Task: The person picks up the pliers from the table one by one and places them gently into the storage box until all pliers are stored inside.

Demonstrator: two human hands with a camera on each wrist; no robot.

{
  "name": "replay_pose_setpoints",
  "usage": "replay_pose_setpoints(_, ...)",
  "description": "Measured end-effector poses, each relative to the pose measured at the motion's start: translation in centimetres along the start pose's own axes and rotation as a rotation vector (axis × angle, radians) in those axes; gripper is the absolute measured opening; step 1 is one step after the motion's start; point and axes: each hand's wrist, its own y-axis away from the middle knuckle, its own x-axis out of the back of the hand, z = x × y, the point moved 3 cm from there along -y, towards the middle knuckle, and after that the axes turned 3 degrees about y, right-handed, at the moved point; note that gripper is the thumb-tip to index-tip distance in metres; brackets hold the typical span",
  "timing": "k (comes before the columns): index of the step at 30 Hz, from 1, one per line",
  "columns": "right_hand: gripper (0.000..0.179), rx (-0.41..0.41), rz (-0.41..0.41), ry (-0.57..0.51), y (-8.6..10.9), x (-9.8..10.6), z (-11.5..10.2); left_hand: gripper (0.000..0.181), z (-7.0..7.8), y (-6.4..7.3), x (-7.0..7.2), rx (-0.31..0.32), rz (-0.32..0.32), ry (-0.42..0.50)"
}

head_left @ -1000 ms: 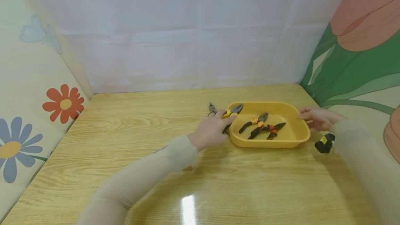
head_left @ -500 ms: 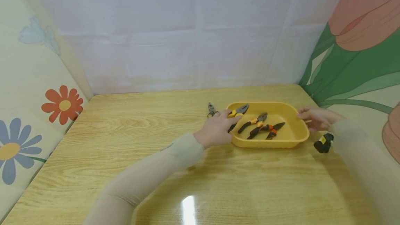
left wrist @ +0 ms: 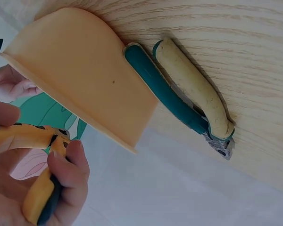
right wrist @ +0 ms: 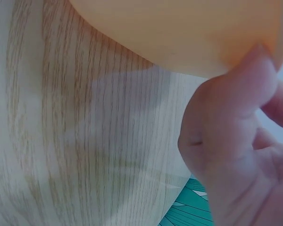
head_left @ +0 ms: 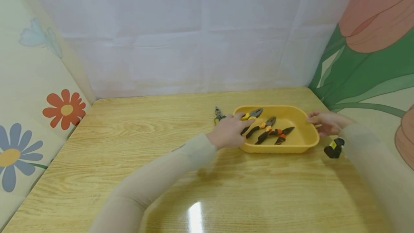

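Observation:
My left hand holds pliers with yellow-and-black handles over the left end of a yellow plastic basin. In the left wrist view, fingers and thumb curl round the spread handles. My right hand pinches the basin's right rim; in the right wrist view its thumb lies against the outer wall. Inside the basin lie pliers with orange-and-black handles and pliers with red-and-black handles. Outside, left of the basin, are pliers with green-and-cream handles, partly hidden by my left hand in the head view.
The wooden table meets a white cloth backdrop behind. Flower-patterned panels border both sides. A small black object with a yellow patch shows beside the right wrist.
My left hand has moved right with the yellow-and-black pliers, farther over the basin. More of the green-and-cream pliers shows behind it. The right hand stays at the rim.

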Motion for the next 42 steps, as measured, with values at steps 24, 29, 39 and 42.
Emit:
replay_pose_setpoints(24, 0.018, 0.010, 0.002, -0.002, 0.1, -0.2, -0.1, 0.069, 0.9, -2.9, 0.8, -0.063, -0.124, -0.044)
replay_pose_setpoints(29, 0.018, 0.014, 0.004, -0.011, 0.3, -0.3, -0.2, 0.068, 1.1, -3.4, 0.8, -0.069, -0.139, -0.059)
replay_pose_setpoints(39, 0.017, 0.019, 0.004, -0.019, 0.3, -0.4, -0.2, 0.067, 1.1, -5.0, 0.4, -0.130, -0.141, -0.120)
replay_pose_setpoints(42, 0.018, 0.017, 0.003, -0.022, 0.3, -0.5, -0.2, 0.065, 0.9, -5.5, 0.3, -0.152, -0.137, -0.148)
